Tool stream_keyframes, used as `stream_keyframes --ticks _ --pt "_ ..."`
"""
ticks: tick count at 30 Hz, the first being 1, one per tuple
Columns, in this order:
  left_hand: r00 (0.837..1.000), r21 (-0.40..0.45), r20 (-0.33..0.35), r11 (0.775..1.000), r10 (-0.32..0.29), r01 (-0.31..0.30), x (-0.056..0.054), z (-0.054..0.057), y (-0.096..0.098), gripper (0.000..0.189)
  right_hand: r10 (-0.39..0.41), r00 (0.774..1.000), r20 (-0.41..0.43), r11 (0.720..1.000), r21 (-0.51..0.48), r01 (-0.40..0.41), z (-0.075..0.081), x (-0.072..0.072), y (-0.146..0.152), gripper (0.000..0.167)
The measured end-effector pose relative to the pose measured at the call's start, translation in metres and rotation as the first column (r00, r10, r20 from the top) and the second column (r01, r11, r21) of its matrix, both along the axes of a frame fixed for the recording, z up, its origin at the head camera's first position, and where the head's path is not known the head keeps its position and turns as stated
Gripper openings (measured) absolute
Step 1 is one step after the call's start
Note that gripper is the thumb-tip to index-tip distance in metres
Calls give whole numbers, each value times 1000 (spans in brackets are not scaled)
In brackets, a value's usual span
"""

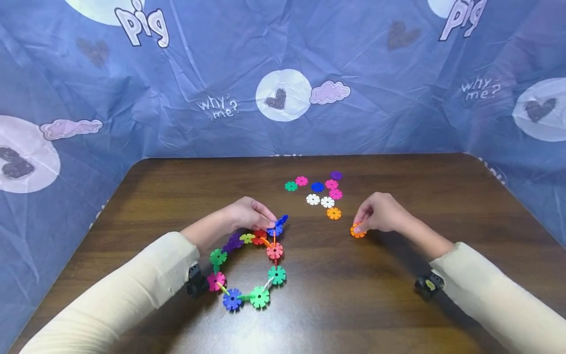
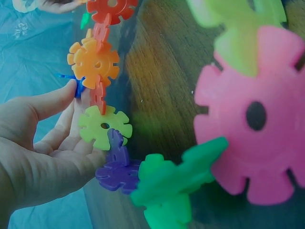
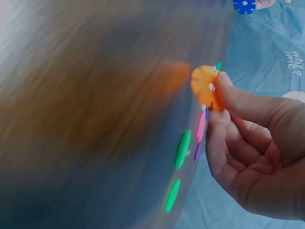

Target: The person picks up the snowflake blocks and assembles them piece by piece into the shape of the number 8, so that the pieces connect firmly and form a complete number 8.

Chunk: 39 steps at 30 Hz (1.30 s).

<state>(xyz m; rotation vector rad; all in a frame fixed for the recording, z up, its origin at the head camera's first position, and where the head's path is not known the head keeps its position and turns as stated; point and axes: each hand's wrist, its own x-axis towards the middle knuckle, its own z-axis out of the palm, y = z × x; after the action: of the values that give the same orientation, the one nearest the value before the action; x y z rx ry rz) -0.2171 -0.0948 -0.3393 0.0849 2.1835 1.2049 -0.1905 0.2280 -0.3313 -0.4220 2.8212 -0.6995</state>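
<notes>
My left hand [image 1: 250, 214] pinches a blue notched plastic disc [image 1: 276, 230] between thumb and fingers. That disc belongs to a loop of linked snowflake discs, with another blue disc sticking up at its end. Round the loop run a coral disc [image 1: 274, 250], green discs [image 1: 259, 297], a pink disc [image 1: 216, 281] and a purple disc [image 2: 114, 177]. In the left wrist view, a lime disc [image 2: 104, 125] hangs beside the fingers. Over on the right, my right hand [image 1: 381, 212] holds a single orange disc [image 3: 202, 85] by its edge, thumb against fingers, close over the table.
Several loose discs lie at the back middle of the wooden table [image 1: 336, 305]: a green disc [image 1: 291, 186], pink discs [image 1: 301, 181], white discs [image 1: 313, 199], a blue disc [image 1: 317, 187], a purple disc [image 1: 336, 175] and an orange disc [image 1: 334, 213]. A blue printed cloth [image 1: 212, 64] hangs behind.
</notes>
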Motion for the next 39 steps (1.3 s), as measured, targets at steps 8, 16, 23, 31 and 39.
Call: stream_keyframes --ticks 8,16,23,31,39 --pt "1000 24 9 1000 9 -9 -2 -2 -2 26 -42 979 198 961 -261 94 -4 -10 -35 17" --pt "999 63 39 998 -1 -1 -1 -4 -2 27 -103 935 339 823 -499 272 -15 -19 -80 25" --pt "999 97 44 995 6 -11 -1 -6 -1 29 -119 937 328 769 -567 297 -21 -25 -106 24" --pt "1000 72 14 997 -8 7 1 -7 0 26 -125 942 312 770 -568 291 -19 -25 -112 22" --pt "1000 76 20 997 4 -6 1 -8 2 26 -98 942 322 785 -557 272 -20 -24 -112 22"
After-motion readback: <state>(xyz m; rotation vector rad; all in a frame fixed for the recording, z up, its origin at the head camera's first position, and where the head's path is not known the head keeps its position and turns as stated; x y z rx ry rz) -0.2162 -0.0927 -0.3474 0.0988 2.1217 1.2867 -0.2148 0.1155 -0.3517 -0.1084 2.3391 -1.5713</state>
